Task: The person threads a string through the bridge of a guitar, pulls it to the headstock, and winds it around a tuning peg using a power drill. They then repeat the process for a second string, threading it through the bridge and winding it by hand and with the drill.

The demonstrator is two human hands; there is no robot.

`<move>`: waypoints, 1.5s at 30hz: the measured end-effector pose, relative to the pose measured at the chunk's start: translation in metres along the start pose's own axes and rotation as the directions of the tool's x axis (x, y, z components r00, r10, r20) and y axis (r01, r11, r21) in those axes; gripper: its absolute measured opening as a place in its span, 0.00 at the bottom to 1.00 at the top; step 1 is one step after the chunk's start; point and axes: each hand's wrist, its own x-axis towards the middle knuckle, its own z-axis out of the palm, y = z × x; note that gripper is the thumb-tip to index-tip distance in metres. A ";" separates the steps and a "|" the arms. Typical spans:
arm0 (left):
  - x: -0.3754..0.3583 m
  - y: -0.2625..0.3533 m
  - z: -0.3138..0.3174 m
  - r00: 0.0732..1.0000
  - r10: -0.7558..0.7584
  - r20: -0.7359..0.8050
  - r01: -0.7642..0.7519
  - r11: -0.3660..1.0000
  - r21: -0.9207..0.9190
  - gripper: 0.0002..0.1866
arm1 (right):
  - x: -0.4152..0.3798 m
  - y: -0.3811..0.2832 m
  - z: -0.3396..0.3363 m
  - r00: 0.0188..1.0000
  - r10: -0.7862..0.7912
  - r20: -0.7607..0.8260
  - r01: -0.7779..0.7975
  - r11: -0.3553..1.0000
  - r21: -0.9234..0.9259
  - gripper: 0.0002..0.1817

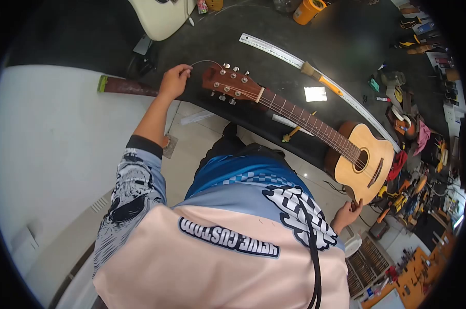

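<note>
An acoustic guitar with a pale top lies across the dark bench, its reddish-brown headstock toward my left side. My left hand is closed in a pinch just beyond the headstock. From its fingertips a thin guitar string curves to a tuning post. Other strings run along the fretboard to the bridge. At the near edge of the guitar's body is my right hand, fingers slightly apart and seeming to touch the rim. Part of that hand's grip is hidden.
A long metal ruler lies behind the guitar with a yellow-handled brush on it. Nearby is a white card. An orange container and a cream guitar body are at the back. Many tools crowd the right side.
</note>
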 end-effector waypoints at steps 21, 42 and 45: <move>-0.032 -0.017 -0.102 0.969 -0.025 0.245 0.016 0.999 0.036 0.14 | -0.060 -0.175 0.044 0.918 -0.231 0.321 0.208 0.972 0.105 0.30; -0.008 0.034 -0.130 0.987 0.132 0.096 -0.161 0.885 0.436 0.12 | -0.120 -0.433 0.311 0.074 -0.619 0.782 0.821 0.483 0.305 0.18; -0.017 0.015 -0.127 0.987 0.144 0.076 -0.163 0.878 0.450 0.11 | -0.123 -0.439 0.319 0.053 -0.632 0.773 0.843 0.443 0.304 0.15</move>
